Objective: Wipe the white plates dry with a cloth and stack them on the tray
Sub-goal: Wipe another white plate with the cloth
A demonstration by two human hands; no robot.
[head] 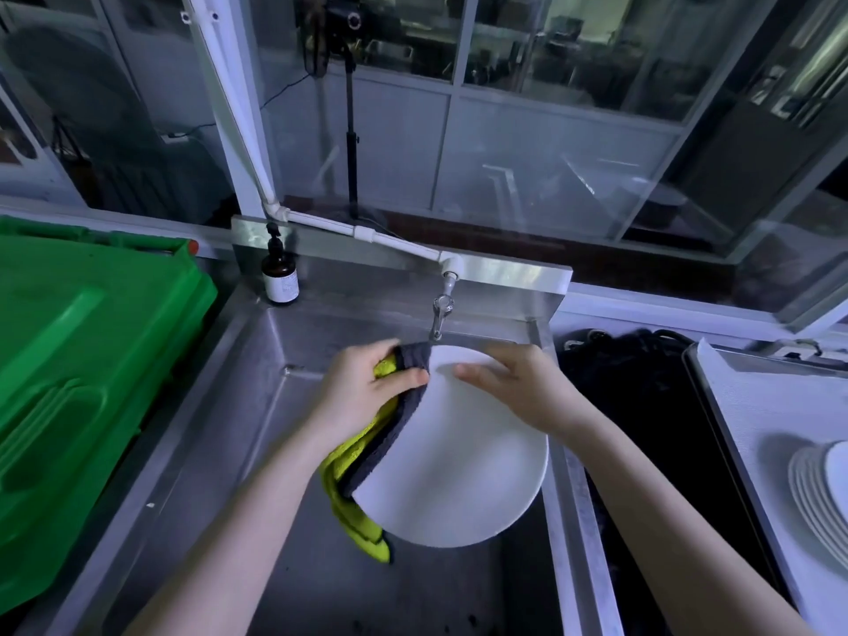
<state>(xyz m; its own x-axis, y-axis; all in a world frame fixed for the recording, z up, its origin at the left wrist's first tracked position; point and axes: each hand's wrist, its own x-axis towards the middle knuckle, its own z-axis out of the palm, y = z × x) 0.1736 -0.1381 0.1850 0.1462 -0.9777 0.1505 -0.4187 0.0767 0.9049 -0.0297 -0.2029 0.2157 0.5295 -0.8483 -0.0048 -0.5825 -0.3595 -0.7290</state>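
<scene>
White plate (463, 470) – held tilted over the sink (238, 429), below the tap (439, 314), not touching the basin as far as I can see. My right hand (514, 387) grasps its upper rim, thumb on the face and fingers over the far edge. My left hand (362, 392) clenches the cloth (367, 456), folded round the plate's left rim with my thumb pressing it on; the loose yellow end hangs below. Step judged: drying the rim, with stacking not yet done for this one. Risks – the plate hangs on one rim hold, so if it is wet it could slide and strike the steel; the top edge sits close to the tap and a careless turn could knock it. The dangling cloth may dip into the basin and pick up water. Containers: the sink holds nothing else that I can see; the tray (757, 406) at right carries a stack of white plates (817, 488), partly cut off by the frame. A brown bottle (280, 277) stands on the sink's back corner.
</scene>
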